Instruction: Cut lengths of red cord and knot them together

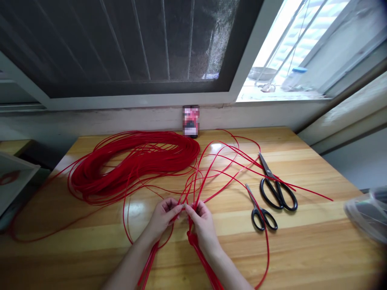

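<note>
Head view: the red cord strands (196,192) were pinched between the closed fingertips of the left hand (165,215) and the right hand (203,223), just above a knotted part (192,238), near the front of the table (302,249). Loose loops were spread toward the coil (136,165) and across the large scissors (272,175) and small scissors (256,206) (both lying shut), so a pull could probably tangle them or drag the blades. No writing could be read; the small box (191,121) was blurred.
</note>
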`<state>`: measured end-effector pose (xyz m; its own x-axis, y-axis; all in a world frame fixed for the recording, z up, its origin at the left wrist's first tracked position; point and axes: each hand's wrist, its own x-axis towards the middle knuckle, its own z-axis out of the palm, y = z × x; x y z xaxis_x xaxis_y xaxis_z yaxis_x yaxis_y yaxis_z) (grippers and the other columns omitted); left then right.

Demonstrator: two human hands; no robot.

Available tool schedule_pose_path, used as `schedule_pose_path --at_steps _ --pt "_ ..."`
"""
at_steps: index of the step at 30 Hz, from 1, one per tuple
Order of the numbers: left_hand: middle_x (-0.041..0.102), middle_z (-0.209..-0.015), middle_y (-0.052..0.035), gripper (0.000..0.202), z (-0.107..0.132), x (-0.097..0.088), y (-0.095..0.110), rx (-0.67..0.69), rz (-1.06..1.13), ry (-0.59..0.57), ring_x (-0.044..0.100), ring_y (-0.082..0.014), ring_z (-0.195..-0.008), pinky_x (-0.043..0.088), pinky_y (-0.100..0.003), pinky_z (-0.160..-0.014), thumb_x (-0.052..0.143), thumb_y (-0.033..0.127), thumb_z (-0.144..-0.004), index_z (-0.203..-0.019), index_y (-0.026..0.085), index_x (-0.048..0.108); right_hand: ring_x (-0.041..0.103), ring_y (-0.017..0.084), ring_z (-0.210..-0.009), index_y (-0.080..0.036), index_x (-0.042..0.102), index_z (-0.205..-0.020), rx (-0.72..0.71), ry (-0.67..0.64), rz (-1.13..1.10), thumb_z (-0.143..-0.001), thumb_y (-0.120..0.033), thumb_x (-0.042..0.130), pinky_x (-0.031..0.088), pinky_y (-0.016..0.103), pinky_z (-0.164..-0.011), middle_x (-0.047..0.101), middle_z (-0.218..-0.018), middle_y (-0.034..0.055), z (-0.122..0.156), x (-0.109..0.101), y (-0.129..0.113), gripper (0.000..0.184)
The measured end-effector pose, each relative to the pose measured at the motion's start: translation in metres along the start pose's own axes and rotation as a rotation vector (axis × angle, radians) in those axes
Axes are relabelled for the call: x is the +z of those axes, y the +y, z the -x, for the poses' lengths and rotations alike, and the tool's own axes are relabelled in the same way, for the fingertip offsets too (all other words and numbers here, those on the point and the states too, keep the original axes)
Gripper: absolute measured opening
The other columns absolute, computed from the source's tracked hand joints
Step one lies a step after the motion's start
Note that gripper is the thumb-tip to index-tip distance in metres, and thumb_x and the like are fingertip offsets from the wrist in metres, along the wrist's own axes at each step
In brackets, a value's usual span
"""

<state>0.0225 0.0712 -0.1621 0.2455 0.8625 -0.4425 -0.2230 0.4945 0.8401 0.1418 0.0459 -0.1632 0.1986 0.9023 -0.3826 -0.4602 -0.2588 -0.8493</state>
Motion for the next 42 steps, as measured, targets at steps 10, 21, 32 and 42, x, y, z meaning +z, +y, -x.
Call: schedule_pose_path --at_steps 10,21,32,42 --pt "0.05 -0.053 0.0044 0.029 0.001 0.001 0.002 0.037 0.002 0.03 0.039 -0.0034 -0.044 0.022 -0.015 -0.041 0.072 0.033 -0.061 -0.066 0.014 0.051 0.044 0.01 -0.058 -0.018 0.048 -0.066 -0.02 -0.039 0.037 -0.061 -0.035 0.072 0.037 0.022 -0.057 0.049 -0.062 -0.0035 0.002 -0.003 -0.003 0.029" --pt "0.053 -0.055 0.0046 0.029 -0.002 -0.002 0.001 0.11 0.05 0.129 0.046 -0.0051 -0.048 0.033 -0.017 -0.048 0.075 0.031 -0.056 -0.066 0.014 0.054 0.041 0.011 -0.058 -0.019 0.051 -0.07 -0.1 -0.065 0.074 -0.066 -0.033 0.068 0.036 0.021 -0.056 0.049 -0.064 -0.0033 0.011 -0.004 -0.009 0.022" --pt "0.05 -0.05 0.0051 0.028 0.001 -0.001 0.004 0.117 0.006 0.065 0.039 -0.0036 -0.042 0.023 -0.016 -0.04 0.074 0.031 -0.058 -0.064 0.013 0.053 0.04 0.009 -0.055 -0.018 0.049 -0.064 -0.182 0.011 0.063 -0.065 -0.037 0.07 0.035 0.021 -0.055 0.046 -0.06 -0.0045 0.002 -0.008 -0.005 0.028" --pt "0.053 -0.054 0.0037 0.026 0.003 0.0 0.003 0.14 0.049 0.048 0.045 -0.0055 -0.049 0.032 -0.017 -0.048 0.075 0.028 -0.057 -0.064 0.013 0.055 0.043 0.009 -0.054 -0.017 0.052 -0.064 -0.124 -0.004 0.078 -0.059 -0.034 0.073 0.036 0.021 -0.054 0.05 -0.059 -0.0042 0.0 -0.004 -0.003 0.027"
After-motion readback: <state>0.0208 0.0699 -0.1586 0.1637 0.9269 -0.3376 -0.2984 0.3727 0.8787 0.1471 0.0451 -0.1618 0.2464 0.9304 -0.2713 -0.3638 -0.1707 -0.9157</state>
